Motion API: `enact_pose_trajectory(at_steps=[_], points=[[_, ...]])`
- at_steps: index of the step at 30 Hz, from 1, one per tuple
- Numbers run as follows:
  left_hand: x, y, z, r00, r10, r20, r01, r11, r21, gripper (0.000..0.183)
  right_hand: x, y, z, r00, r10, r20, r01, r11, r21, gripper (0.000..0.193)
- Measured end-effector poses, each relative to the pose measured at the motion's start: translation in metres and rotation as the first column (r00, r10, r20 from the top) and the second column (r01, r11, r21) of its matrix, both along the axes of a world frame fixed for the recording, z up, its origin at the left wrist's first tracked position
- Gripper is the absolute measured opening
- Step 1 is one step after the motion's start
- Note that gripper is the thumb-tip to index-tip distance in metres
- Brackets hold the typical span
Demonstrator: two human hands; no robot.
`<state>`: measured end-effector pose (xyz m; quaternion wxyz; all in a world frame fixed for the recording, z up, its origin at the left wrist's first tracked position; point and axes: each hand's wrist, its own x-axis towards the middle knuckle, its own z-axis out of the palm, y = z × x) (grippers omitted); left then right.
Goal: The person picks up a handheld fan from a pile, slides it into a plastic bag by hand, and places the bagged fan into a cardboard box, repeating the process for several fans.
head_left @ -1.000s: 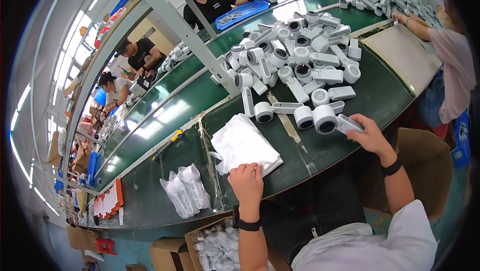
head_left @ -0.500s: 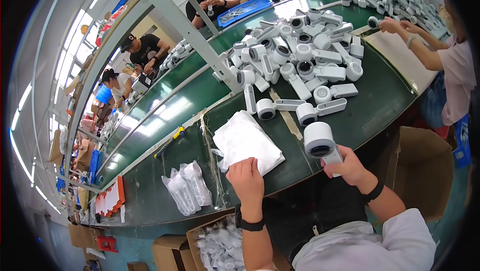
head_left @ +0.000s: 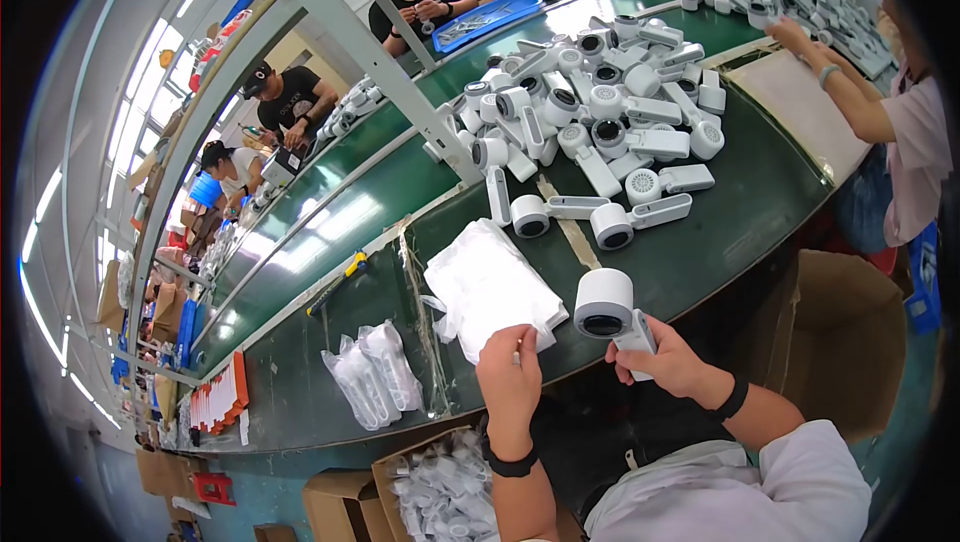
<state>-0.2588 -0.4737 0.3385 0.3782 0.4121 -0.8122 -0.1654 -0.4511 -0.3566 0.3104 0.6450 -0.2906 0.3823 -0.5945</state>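
Right hand, angled leftward, grasps a device; left hand curls at white sheets, grip unclear.

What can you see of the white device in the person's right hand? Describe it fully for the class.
The white device has a thick, round, drum-shaped head and a slim, flat handle, both smooth and plastic-looking. A dark, round face on the head is turned toward the wearer, angled downward. The right hand grips the handle, whose end shows below the fingers. Held tilted, with no wrapping visible, it appears by the near edge of the green table.
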Motion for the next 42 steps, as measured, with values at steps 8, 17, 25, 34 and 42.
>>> enact_pose_trajectory(at_steps=[8,17,25,34,42], points=[[-0.001,-0.005,0.009,0.842,0.233,-0.487,-0.018,0.913,0.407,0.02,0.015,-0.004,-0.001,0.994,-0.041,-0.1,0.042,0.999,0.01,0.037],[-0.009,0.022,0.004,0.841,0.11,-0.53,0.219,0.826,0.519,0.018,0.03,-0.009,0.001,0.946,-0.246,-0.211,0.224,0.967,-0.119,0.046],[-0.014,0.028,-0.009,0.828,0.115,-0.549,0.23,0.823,0.519,0.019,0.048,-0.034,-0.004,0.852,-0.406,-0.331,0.387,0.914,-0.124,0.039],[-0.018,0.029,-0.007,0.616,0.236,-0.752,0.47,0.656,0.591,0.017,0.03,-0.034,0.005,0.828,-0.472,-0.304,0.438,0.882,-0.175,0.03],[-0.034,0.026,-0.008,0.681,0.301,-0.668,0.295,0.722,0.626,0.016,-0.032,0.025,0.02,0.9,-0.114,-0.42,0.068,0.99,-0.124,0.033]])
